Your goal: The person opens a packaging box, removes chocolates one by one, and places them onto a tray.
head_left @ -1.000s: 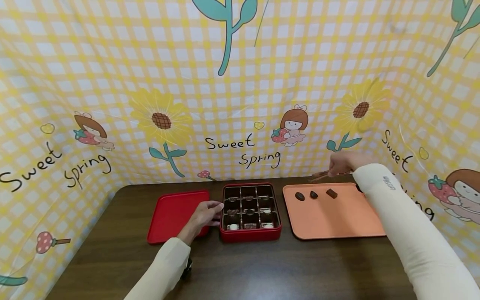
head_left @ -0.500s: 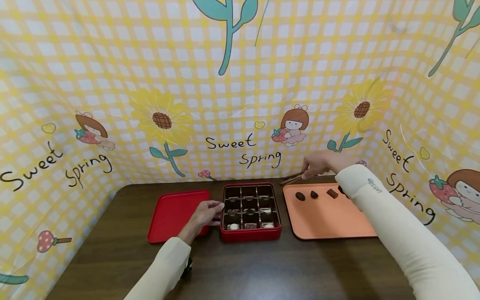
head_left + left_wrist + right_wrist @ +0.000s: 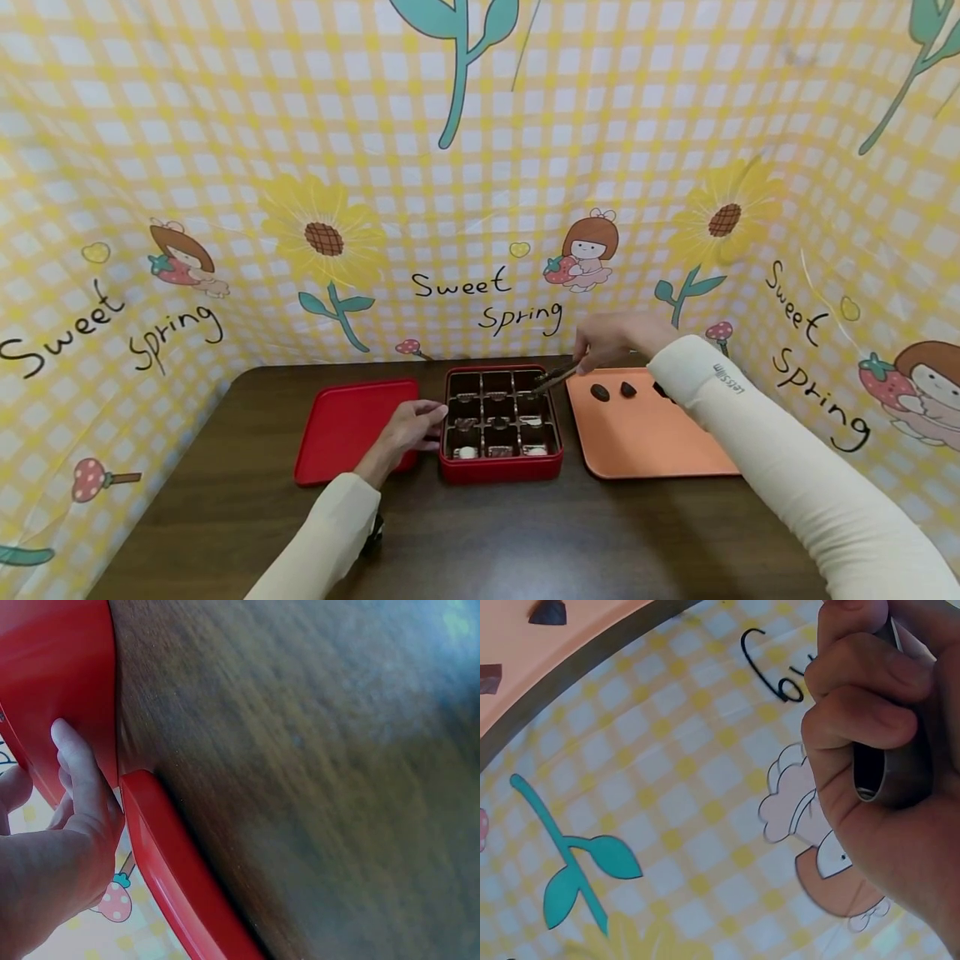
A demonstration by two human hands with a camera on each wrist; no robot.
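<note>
A red box [image 3: 501,473] with a dark divided insert stands mid-table. White and dark chocolates lie in its front and middle rows. My left hand [image 3: 405,429] rests against the box's left side; in the left wrist view its extended fingers [image 3: 79,761] touch the red wall. My right hand [image 3: 606,337] grips metal tongs [image 3: 557,377], slanting down leftward, their tips over the back right compartment. The curled fingers and the tongs' rounded bend show in the right wrist view, where the tips lie out of frame. I cannot tell what the tips hold.
An orange tray [image 3: 637,454] at the right bears dark chocolates, among them an oval one [image 3: 600,392] and a pointed one [image 3: 628,389]. My right forearm covers part of it. The red lid [image 3: 348,425] lies left of the box. A checkered cloth [image 3: 465,208] hangs behind the table.
My right hand has moved left with the tongs, from over the tray's back edge to the box's back right corner. My left hand stays at the box.
</note>
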